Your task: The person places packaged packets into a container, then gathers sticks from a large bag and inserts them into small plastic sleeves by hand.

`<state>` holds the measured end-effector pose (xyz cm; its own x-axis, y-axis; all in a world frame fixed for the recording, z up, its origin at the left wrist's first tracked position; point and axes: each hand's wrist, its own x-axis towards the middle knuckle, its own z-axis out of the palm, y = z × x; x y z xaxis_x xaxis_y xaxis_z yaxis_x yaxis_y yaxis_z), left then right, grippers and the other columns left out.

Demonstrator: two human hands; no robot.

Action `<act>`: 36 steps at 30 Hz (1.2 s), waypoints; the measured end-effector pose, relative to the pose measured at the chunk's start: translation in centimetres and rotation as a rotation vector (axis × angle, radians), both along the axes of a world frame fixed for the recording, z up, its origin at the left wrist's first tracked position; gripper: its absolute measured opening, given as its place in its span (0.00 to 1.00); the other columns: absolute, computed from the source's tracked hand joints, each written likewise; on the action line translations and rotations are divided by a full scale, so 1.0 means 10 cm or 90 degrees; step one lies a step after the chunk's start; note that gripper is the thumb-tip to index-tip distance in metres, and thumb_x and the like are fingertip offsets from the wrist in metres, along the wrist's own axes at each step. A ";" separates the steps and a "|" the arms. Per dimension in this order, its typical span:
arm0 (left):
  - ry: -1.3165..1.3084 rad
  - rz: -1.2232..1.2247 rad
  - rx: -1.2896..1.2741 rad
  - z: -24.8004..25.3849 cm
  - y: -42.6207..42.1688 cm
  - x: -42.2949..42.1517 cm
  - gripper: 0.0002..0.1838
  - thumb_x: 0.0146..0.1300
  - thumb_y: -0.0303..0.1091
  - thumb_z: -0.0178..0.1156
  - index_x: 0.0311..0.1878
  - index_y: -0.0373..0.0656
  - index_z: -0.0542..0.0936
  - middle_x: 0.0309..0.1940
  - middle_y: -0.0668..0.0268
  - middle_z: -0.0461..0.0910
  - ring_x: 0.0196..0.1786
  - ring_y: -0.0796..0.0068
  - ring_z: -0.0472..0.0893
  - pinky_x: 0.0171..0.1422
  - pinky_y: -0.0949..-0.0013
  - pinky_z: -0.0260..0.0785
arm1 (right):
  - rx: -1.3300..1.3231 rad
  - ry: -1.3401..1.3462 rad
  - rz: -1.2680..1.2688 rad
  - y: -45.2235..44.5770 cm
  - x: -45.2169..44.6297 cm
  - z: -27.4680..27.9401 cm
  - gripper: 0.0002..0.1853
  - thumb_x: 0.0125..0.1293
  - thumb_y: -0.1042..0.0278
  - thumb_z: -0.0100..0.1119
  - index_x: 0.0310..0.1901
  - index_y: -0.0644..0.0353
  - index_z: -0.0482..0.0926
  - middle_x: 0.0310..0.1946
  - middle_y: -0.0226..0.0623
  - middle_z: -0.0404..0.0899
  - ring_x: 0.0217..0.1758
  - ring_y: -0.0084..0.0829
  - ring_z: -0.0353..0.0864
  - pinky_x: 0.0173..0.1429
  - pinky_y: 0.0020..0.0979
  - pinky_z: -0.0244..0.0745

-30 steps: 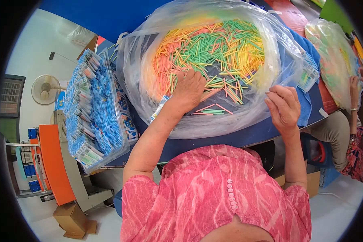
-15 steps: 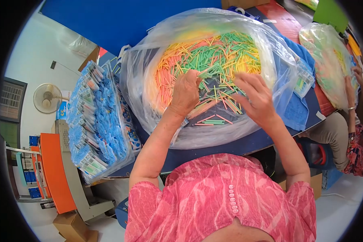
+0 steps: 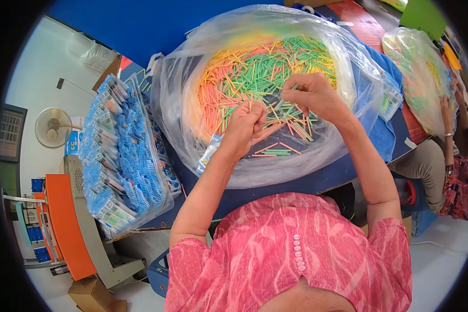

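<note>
A big clear plastic bag (image 3: pixel 317 164) lies opened out, with a heap of short thin coloured sticks (image 3: pixel 265 65) in pink, orange, yellow and green. My left hand (image 3: pixel 244 125) is closed in a pinch over the near part of the heap; what its fingers hold is too small to make out. To its right, my right hand (image 3: pixel 317 96) is also pinched above green sticks, its fingertips hiding anything between them. Several pink and green sticks (image 3: pixel 276 152) lie arranged in a small house-like shape. Beside my left forearm is a blue-and-white packet (image 3: pixel 209 153).
At left stands a clear plastic tub (image 3: pixel 166 200) packed with blue-and-white packets (image 3: pixel 130 161). More packets (image 3: pixel 391 96) rest on a blue towel (image 3: pixel 382 140) at right. Another person's hand (image 3: pixel 446 109) touches a second filled bag (image 3: pixel 413 78).
My left hand has moved down and closed more tightly. My right hand has risen leftward, its spread fingers coming together into a pinch. The packet by my left forearm has come into fuller view.
</note>
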<state>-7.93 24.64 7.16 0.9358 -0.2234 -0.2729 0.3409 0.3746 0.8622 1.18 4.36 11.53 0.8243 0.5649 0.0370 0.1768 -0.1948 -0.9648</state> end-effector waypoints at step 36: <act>0.108 0.231 -0.048 0.00 -0.23 -0.19 0.10 0.73 0.38 0.54 0.44 0.39 0.74 0.29 0.69 0.75 0.29 0.77 0.74 0.32 0.69 0.70 | -0.039 -0.411 0.088 0.04 -0.32 -0.28 0.36 0.41 0.62 0.76 0.54 0.63 0.73 0.48 0.45 0.76 0.50 0.46 0.78 0.53 0.42 0.75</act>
<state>-9.79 22.35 7.12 0.9009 0.0872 -0.4251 0.3099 0.5565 0.7709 -1.98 4.80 8.68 0.5675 0.6803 0.4639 0.7428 -0.1799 -0.6449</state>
